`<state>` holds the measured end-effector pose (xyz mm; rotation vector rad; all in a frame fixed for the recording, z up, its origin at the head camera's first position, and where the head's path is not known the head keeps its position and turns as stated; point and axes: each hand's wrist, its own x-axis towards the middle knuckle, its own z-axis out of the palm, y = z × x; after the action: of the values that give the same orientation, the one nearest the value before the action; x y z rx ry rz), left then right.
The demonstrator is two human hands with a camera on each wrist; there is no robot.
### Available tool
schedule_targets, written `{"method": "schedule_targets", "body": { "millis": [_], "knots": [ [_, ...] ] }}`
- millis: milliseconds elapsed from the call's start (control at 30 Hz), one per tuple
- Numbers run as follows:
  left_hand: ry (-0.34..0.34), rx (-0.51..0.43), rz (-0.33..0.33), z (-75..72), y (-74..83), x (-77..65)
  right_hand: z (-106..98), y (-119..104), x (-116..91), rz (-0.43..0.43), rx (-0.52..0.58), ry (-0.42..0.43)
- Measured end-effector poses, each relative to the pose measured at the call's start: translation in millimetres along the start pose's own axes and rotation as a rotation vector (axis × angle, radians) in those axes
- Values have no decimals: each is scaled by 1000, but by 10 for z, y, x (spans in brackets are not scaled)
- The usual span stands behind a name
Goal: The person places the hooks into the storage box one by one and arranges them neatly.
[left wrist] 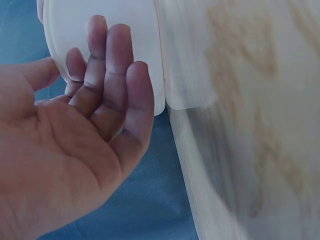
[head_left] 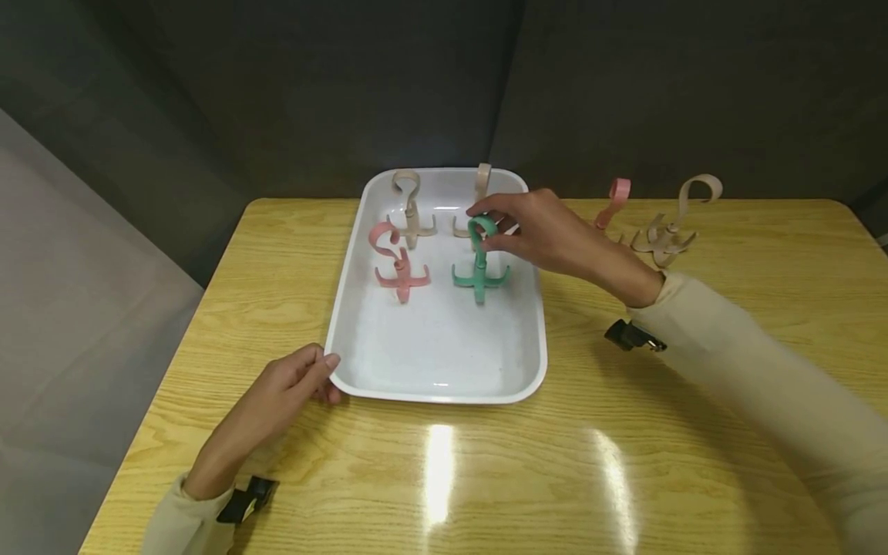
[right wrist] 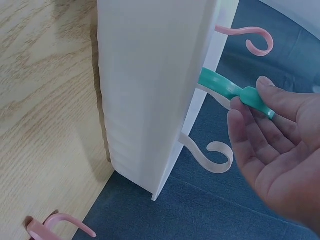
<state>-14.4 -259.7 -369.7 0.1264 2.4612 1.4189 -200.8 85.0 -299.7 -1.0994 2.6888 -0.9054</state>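
Note:
My right hand pinches the curved top of a green four-pronged hanger hook between thumb and fingers. The hook is upright inside a white tray, its prongs spread low over the tray floor. In the right wrist view, the green hook juts past the tray wall into my fingertips. At the tray's near left corner, my left hand holds the rim, thumb on top. Left of the green hook stands a pink hook. Two beige hooks are behind, the left one plain and the right one partly hidden by my fingers.
On the wooden table right of the tray are another beige hook and a pink hook, the latter partly covered by my right wrist. A dark curtain hangs behind the table's far edge.

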Motion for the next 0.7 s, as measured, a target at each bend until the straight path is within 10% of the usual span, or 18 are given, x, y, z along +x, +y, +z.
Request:
{"method": "schedule_targets", "body": {
  "millis": [700],
  "knots": [
    [-7,4,1,-2,7,11,13,54,-22,15,0,-10]
  ]
}}
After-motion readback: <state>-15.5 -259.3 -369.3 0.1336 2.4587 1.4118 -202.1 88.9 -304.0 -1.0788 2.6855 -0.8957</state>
